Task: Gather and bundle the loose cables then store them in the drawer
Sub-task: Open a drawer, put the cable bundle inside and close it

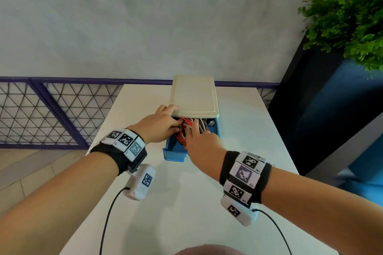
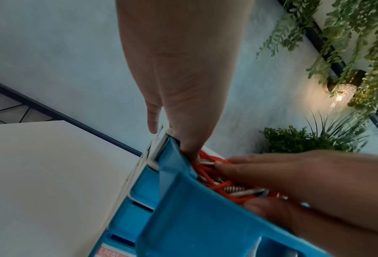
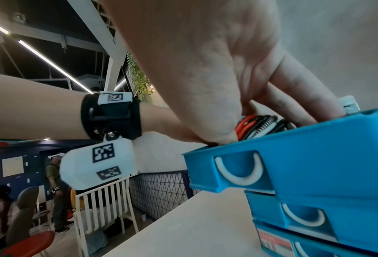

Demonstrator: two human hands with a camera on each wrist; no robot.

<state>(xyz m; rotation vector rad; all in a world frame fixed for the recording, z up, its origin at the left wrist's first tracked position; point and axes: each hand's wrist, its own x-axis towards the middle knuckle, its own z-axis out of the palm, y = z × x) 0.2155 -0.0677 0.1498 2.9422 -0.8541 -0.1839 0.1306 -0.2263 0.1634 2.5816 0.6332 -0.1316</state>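
On a white table (image 1: 145, 203), the person's left hand (image 1: 160, 125) reaches into the open top drawer (image 1: 174, 152) of a small blue drawer unit w/ cream lid (image 1: 194, 97). Its fingers curl down among the bundled cables (image 1: 182, 130), red, white and black, and seem to grip them, while one finger rests up on the lid's near-left corner. Just right, the right hand (image 1: 202, 144) lies over the bundle, fingers fairly straight and spread, pressing it down; thumb sits near the drawer's front wall.

The cables are already inside the drawer, but the right wrist view shows loops (image 3: 258, 126) standing above the rim. Judgement: the step in hand is seating the bundle. To do it well, push coils flat and toward the far end, tuck any connector or loop below the rim, then pull the fingers out before sliding the drawer shut by its white handle (image 3: 238, 171). Risk: a raised loop could catch under the lid and jam the drawer. At far right stands a green plant (image 1: 348, 14).
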